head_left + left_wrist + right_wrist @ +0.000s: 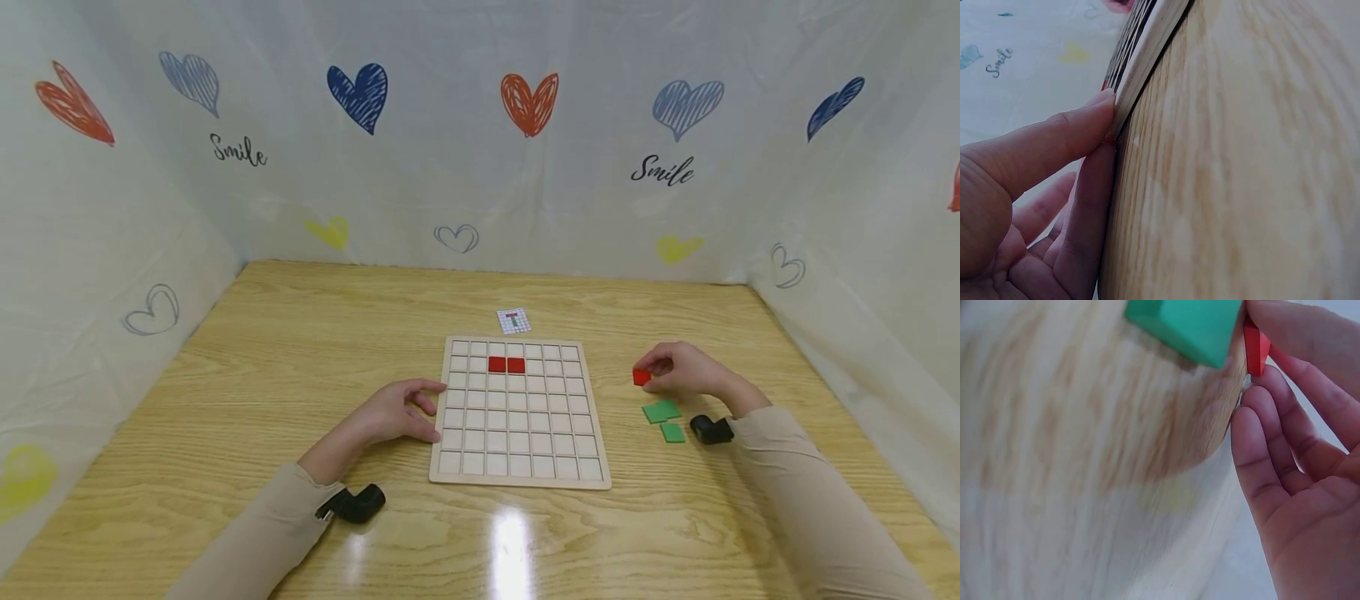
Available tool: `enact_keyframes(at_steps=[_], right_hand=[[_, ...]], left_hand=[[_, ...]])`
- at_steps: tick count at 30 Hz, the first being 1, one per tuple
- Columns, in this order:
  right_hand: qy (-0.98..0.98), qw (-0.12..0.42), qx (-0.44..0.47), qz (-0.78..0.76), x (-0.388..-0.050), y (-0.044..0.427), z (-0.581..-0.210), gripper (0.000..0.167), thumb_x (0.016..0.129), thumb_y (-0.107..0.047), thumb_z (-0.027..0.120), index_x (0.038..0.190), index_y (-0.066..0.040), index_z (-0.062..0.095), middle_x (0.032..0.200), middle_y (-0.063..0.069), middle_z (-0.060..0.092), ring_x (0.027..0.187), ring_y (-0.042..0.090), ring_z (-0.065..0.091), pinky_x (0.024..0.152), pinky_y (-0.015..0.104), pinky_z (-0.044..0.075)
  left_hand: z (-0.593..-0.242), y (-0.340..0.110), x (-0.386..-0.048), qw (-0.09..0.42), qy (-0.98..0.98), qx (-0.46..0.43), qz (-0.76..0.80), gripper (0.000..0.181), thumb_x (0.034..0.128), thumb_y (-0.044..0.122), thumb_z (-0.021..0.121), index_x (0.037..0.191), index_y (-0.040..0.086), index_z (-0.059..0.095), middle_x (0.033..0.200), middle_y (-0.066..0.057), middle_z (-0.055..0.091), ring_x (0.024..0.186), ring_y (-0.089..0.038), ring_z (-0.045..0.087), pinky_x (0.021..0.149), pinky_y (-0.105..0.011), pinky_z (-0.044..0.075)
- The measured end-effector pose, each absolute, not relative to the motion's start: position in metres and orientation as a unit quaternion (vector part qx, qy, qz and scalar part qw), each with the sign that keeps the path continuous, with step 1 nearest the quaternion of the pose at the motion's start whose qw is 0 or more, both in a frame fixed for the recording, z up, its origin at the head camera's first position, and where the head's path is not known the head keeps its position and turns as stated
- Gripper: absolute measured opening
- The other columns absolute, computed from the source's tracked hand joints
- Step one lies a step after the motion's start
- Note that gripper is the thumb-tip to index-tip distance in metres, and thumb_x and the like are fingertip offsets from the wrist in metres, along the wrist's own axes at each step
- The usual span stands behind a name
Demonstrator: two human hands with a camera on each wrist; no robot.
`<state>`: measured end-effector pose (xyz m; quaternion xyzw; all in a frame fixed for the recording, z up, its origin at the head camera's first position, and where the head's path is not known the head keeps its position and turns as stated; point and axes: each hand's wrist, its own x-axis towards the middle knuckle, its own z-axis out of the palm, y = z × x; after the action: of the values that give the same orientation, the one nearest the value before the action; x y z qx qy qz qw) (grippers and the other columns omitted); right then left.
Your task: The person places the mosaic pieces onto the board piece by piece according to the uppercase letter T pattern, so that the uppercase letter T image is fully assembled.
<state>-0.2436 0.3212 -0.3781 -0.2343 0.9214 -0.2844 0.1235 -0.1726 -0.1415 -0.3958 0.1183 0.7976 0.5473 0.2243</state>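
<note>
A pale wooden grid board (525, 482) lies on the table, with two red square tiles (497, 364) side by side in its second row from the back. My left hand (393, 410) touches the board's left edge with thumb and fingertips; the left wrist view shows the thumb (1054, 147) against the rim. Off to the right of the board, my right hand (686, 368) pinches a red square tile (641, 377) between thumb and fingers, low over the table. Just nearer than that hand lie several green square tiles (672, 432); one green tile (1191, 328) also shows in the right wrist view.
Behind the board lies a small card (513, 321) printed with a grid and a red-and-green T shape. White curtains (450, 167) with hearts enclose the wooden table (322, 317) at the back and sides. Black devices (358, 503) are fastened at both wrists.
</note>
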Motion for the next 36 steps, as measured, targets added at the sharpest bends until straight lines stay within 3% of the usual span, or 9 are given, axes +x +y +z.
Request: enact_keyframes(at_steps=[36], right_hand=[[0.926,0.096,-0.240,-0.276,-0.247,0.300,-0.376,0.028,0.077,-0.010,0.075,0.100,0.003,0.067,0.089,0.005,0.062,0.079,0.017,0.056,0.070,0.030,0.047]], left_hand=[[-0.397,-0.141,-0.172,0.223,0.795,0.117,0.552,0.071,0.0701,-0.001,0.079,0.133,-0.002,0.046,0.094,-0.013,0.053,0.074,-0.019,0.061,0.068,-0.030,0.050]])
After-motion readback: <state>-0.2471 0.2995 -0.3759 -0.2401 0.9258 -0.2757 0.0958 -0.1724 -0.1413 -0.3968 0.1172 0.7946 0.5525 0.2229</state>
